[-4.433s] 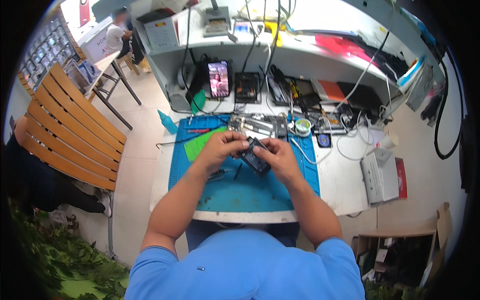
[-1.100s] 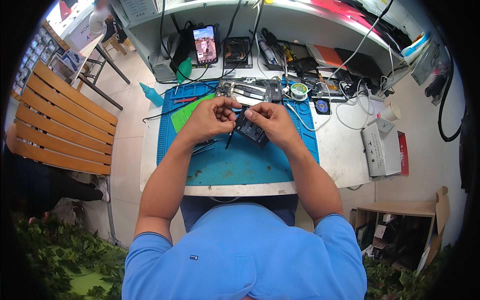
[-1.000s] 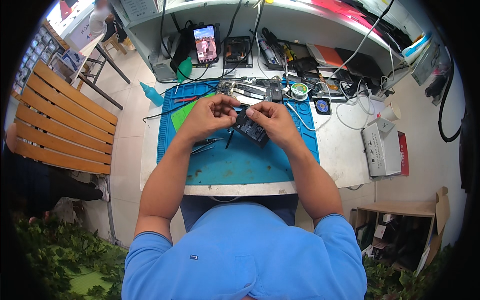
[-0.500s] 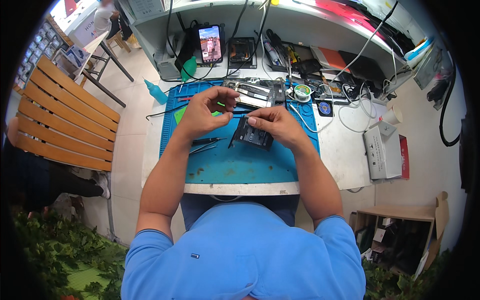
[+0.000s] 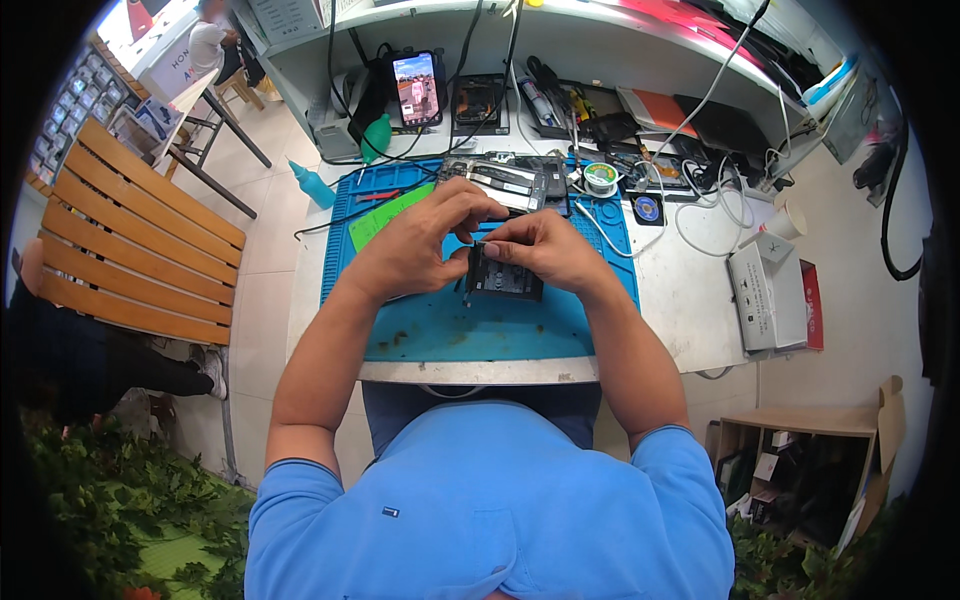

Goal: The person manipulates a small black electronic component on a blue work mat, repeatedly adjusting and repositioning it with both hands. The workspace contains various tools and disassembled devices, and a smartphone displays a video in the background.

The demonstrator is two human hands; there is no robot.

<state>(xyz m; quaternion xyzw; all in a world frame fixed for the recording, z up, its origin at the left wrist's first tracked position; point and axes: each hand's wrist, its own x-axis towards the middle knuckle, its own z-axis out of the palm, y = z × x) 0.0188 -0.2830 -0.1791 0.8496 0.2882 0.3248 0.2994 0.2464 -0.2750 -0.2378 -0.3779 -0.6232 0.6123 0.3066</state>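
Note:
My left hand is curled at the upper left edge of a flat black rectangular part, which looks like a phone battery; whatever its bent fingertips hold is hidden. My right hand pinches that part's upper edge with thumb and index finger. Both hands are close together over the blue silicone mat. A green card lies behind my left hand, and an opened device with metal parts lies behind both hands.
A phone with a lit screen stands at the back. Around the mat are a teal bottle, solder spool, cables and a white box. A wooden slatted seat is left, with a person's leg; another person sits farther back.
My left hand has moved right and down toward the black part, its fingers nearer my right hand. The black part has turned more upright in line with the mat.

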